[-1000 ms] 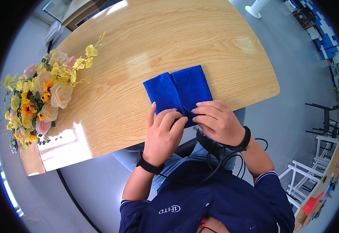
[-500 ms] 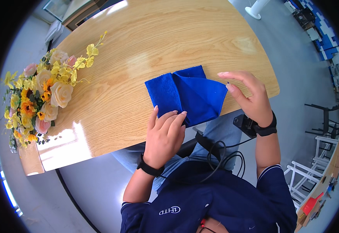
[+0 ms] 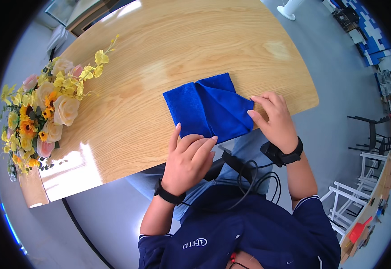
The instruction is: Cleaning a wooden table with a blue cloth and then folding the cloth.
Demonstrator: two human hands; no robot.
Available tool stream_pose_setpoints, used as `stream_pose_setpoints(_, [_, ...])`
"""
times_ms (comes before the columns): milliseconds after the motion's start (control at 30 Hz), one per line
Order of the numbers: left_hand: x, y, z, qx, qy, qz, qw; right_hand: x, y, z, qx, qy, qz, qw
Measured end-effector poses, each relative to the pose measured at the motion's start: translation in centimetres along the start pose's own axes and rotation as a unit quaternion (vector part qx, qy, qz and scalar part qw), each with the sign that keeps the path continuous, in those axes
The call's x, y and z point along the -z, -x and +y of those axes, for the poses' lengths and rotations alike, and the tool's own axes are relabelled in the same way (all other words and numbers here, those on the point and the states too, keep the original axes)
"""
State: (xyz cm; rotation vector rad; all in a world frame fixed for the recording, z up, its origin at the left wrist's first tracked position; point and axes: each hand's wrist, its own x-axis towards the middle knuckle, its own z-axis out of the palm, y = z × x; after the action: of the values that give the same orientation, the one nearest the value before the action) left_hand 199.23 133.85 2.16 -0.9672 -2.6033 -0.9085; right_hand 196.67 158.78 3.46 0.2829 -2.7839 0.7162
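A folded blue cloth (image 3: 224,107) lies near the front edge of the wooden table, its layers slightly skewed and creased on the right half. My left hand (image 3: 187,154) rests at the cloth's near edge, fingers apart, with fingertips on the fabric and on the wood beside it. At the right edge of the cloth is my right hand (image 3: 274,119); its thumb and forefinger touch the fabric with a gap between them. Both wrists wear black straps.
A bouquet of yellow, cream and pink flowers (image 3: 47,112) stands on the left of the wooden table (image 3: 128,112). Black cables (image 3: 254,179) loop over my lap, below the table edge. White chairs (image 3: 345,201) and a red dustpan-like object (image 3: 360,229) are at the far right.
My right hand has moved left and down onto the cloth's right edge, whose raised right part now lies lower and drawn in. My left hand stays nearly in place.
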Motion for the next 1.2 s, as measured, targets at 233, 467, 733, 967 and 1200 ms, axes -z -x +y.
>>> stream_pose_setpoints(233, [-0.1,0.6,0.0,0.01,-0.021,0.013,1.0,-1.1,-0.3,0.2,-0.018,-0.034,-0.012,0.999])
stream_pose_setpoints(467, [-0.8,1.1,-0.4,0.019,-0.07,0.011,0.997,-0.8,-0.9,0.3,-0.032,-0.049,-0.067,0.996])
stream_pose_setpoints(733, [-0.6,0.8,-0.3,0.023,-0.069,0.017,0.997,-0.8,0.0,-3.8,-0.013,-0.171,0.001,0.985])
stream_pose_setpoints(967, [-0.8,0.7,-0.5,0.031,-0.056,0.027,0.998,-2.4,0.7,-5.3,0.141,-0.152,-0.079,0.975])
stream_pose_setpoints(1200, [-0.8,0.6,-0.6,0.032,-0.036,0.042,0.998,-2.3,1.3,-4.3,0.168,-0.15,-0.061,0.972])
